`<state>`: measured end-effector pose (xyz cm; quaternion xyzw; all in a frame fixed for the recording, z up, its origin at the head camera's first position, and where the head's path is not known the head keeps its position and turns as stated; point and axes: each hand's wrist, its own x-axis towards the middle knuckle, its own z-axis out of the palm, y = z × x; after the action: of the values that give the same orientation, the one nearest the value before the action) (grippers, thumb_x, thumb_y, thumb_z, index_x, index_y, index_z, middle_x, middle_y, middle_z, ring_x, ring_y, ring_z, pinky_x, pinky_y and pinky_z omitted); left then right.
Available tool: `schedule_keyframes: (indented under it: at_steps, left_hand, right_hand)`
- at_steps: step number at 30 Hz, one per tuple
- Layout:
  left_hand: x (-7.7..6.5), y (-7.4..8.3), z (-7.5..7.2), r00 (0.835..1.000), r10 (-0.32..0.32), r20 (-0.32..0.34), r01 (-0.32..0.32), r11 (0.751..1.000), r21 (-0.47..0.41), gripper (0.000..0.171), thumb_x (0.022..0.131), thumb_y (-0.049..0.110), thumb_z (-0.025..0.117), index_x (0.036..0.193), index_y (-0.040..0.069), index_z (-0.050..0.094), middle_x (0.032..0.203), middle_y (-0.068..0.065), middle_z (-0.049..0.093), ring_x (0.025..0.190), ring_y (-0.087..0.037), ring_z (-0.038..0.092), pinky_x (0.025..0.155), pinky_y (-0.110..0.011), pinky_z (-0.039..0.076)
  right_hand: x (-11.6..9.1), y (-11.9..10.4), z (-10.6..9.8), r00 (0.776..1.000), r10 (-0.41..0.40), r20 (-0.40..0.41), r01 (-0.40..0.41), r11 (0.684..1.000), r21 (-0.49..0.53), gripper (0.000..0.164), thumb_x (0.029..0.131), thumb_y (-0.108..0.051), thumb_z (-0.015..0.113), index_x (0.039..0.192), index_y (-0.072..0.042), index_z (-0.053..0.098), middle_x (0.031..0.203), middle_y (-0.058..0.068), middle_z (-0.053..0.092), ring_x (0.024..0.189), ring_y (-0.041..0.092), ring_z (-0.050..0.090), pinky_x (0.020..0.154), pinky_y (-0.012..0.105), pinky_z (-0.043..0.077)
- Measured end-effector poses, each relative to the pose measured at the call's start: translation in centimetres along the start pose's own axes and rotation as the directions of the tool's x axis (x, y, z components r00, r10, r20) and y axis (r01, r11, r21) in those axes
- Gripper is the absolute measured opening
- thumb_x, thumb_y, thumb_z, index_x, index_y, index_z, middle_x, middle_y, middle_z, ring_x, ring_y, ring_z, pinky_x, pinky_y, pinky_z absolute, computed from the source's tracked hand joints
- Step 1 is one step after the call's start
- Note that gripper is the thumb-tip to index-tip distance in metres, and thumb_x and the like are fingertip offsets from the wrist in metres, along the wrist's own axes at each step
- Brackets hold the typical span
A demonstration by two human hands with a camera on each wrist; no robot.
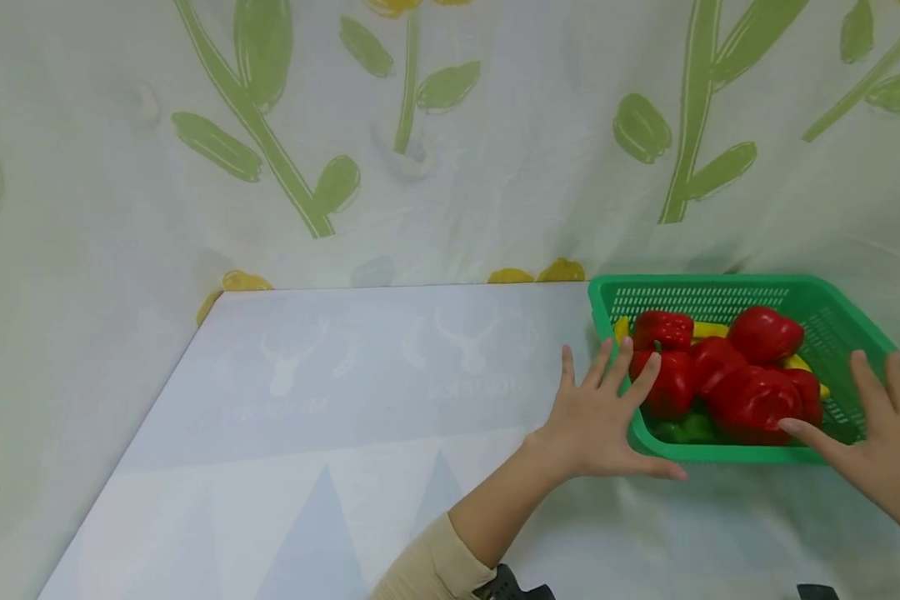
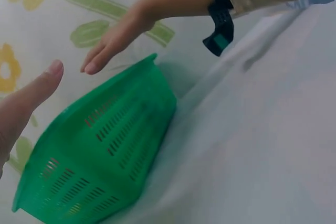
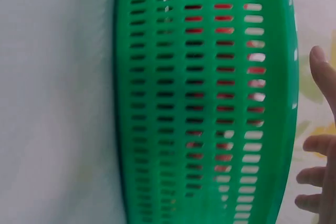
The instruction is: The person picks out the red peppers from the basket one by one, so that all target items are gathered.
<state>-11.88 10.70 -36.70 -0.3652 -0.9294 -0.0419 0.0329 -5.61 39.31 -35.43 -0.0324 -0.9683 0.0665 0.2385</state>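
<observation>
A green plastic basket (image 1: 727, 452) with slotted walls and a flared rim stands at the far right of the bench (image 1: 390, 354), piled with glossy red peppers (image 1: 753, 404), yellow pieces (image 1: 710, 330) poking out between them and something green (image 1: 690, 429) low down. The left grip (image 1: 596, 425) and right grip (image 1: 888, 450), both bare hands, hold nothing, fingers spread near its sides. Faint lettering (image 1: 480, 388) on the bench cover is unreadable, beside pale antlered heads and blue triangles. Behind hangs white cloth (image 1: 525, 192) with green leaves.
</observation>
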Motion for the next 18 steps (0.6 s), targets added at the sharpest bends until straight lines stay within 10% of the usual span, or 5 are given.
schedule_keyframes:
  at_steps: [9,14,18]
  left_hand:
    - [0.5,1.1,1.4,0.999,-0.049,-0.018,0.043,0.973,-0.227,0.115,0.072,0.080,0.050,0.147,0.028,-0.020,0.154,-0.001,-0.027,0.144,-0.023,-0.018,0.113,-0.059,0.009]
    - [0.6,1.5,2.2,0.984,-0.142,-0.108,0.089,0.913,-0.398,0.108,0.073,0.076,0.054,0.152,0.027,-0.003,0.157,-0.002,-0.017,0.145,-0.020,-0.016,0.115,-0.051,0.014]
    - [0.6,1.6,2.7,0.958,-0.196,-0.211,0.059,0.850,-0.524,0.098,0.077,0.066,0.060,0.152,0.021,0.016,0.159,-0.006,-0.005,0.146,-0.019,-0.004,0.115,-0.045,0.021]
  right_hand:
    - [-1.4,3.0,1.2,0.992,0.127,0.026,-0.127,0.992,0.002,0.124,0.067,-0.090,0.038,0.148,0.002,0.016,0.150,0.035,0.009,0.139,0.050,0.009,0.109,0.066,0.008]
    - [-1.6,3.5,1.1,0.984,0.178,0.010,-0.178,0.984,-0.030,0.128,0.062,-0.095,0.026,0.149,0.000,0.014,0.153,0.030,0.006,0.141,0.046,0.009,0.109,0.065,0.013]
    - [-1.8,7.8,3.7,0.955,0.281,0.093,-0.276,0.959,-0.062,0.119,0.072,-0.082,0.049,0.150,-0.006,0.001,0.155,0.023,-0.009,0.142,0.042,-0.005,0.108,0.067,0.008]
